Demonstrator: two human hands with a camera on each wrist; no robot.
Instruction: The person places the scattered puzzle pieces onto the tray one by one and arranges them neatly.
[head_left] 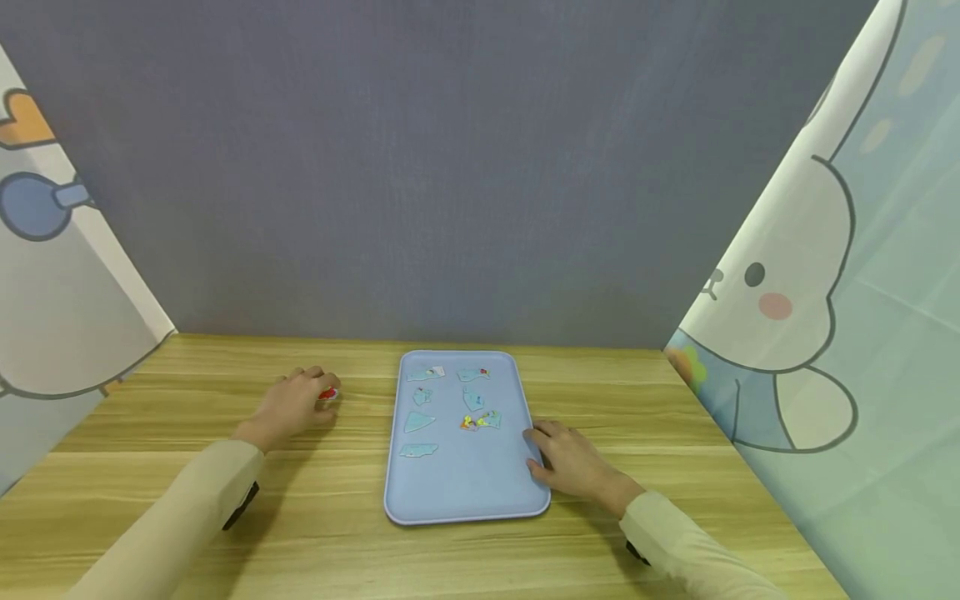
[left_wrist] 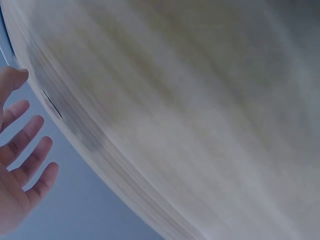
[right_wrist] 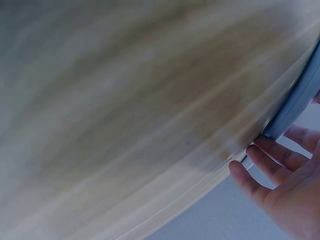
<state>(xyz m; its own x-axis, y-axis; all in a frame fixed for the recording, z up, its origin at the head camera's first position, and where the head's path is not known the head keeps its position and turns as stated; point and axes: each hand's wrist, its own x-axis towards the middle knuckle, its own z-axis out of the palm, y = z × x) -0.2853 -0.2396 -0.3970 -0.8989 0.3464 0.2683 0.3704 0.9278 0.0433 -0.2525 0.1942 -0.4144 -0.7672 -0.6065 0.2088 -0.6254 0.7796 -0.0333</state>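
Observation:
My left hand (head_left: 298, 402) hovers over the left part of the table, beside a small red-and-white piece (head_left: 327, 393) partly hidden by its fingers. In the left wrist view the fingers (left_wrist: 31, 134) are spread and loosely bent, apart from a thin flat piece (left_wrist: 52, 104) on the tabletop. My right hand (head_left: 573, 461) rests at the right rim of a light blue tray (head_left: 480, 492), its fingertips touching the edge. From the right wrist, the fingers (right_wrist: 272, 162) look extended against the tray's side (right_wrist: 295, 102); the thumb is mostly cut off.
On the tray lie several flat, irregular puzzle-like pieces in two columns, among them a pale blue triangular piece (head_left: 418, 422) and a yellow-and-orange piece (head_left: 469, 423). The tray stands on a wood-grain table (head_left: 337, 533). A grey panel (head_left: 420, 183) closes off the back, with printed cloths at both sides.

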